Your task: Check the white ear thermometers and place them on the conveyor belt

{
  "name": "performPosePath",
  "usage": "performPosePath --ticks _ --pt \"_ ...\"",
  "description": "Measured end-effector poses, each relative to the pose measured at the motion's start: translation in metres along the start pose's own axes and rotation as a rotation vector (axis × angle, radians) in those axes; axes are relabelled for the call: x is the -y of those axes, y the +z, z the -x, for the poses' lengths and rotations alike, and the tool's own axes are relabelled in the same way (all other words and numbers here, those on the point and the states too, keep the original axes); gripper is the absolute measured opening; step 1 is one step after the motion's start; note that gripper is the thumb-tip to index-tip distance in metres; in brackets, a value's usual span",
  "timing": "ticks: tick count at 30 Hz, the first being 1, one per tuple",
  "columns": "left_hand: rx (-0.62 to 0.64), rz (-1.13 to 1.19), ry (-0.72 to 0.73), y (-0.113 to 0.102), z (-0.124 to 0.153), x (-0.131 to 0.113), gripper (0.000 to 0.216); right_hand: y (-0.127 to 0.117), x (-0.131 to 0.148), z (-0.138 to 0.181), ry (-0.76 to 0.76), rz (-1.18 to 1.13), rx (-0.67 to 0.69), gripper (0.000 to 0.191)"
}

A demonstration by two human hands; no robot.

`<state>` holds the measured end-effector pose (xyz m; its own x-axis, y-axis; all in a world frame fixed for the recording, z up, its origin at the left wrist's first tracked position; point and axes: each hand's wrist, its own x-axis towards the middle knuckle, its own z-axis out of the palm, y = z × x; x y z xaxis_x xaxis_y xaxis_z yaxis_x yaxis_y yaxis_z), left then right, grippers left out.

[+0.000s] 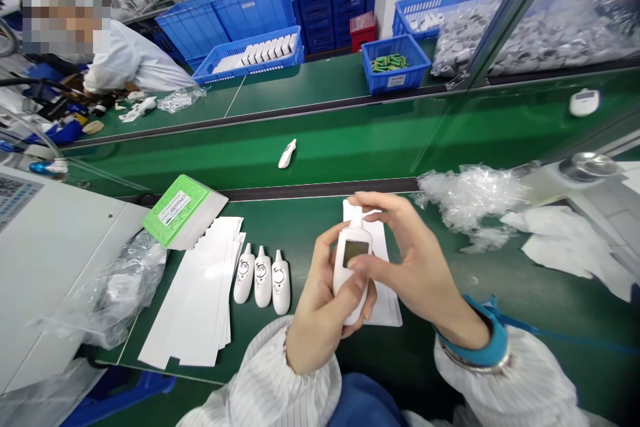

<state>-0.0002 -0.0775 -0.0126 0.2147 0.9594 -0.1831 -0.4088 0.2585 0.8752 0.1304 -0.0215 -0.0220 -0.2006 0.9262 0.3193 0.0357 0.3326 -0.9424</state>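
A white ear thermometer [356,247] with a dark screen stands nearly upright in front of me, its narrow tip pointing away. My left hand [317,310] is wrapped round its body, with the thumb along the front. Over the top end reaches my right hand [423,267]; its index finger is at the tip and its thumb at the screen's lower edge. Beneath both hands lie white sheets [387,300]. Three similar thermometers [263,278] lie in a row to the left, beside a stack of white sheets [193,293].
A green-and-white box [183,210] and a clear plastic bag [125,287] lie at left. Crumpled plastic [473,203] is at right. A thermometer [287,154] rests on the green conveyor belt [225,160]. Beyond it are blue bins [395,73] and a co-worker [130,57].
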Motion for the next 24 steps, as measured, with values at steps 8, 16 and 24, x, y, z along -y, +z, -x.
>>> performPosePath --ticks 8,16,24 --pt "-0.068 -0.129 0.022 0.002 -0.003 0.000 0.042 0.007 0.000 -0.007 0.059 -0.078 0.064 0.032" --pt "-0.082 -0.300 0.040 0.000 -0.027 -0.005 0.030 -0.007 -0.028 -0.006 0.006 0.067 -0.158 0.019" --pt "-0.603 -0.774 0.053 -0.110 -0.197 -0.088 0.025 -0.033 -0.126 0.023 0.268 0.084 -0.376 0.033"
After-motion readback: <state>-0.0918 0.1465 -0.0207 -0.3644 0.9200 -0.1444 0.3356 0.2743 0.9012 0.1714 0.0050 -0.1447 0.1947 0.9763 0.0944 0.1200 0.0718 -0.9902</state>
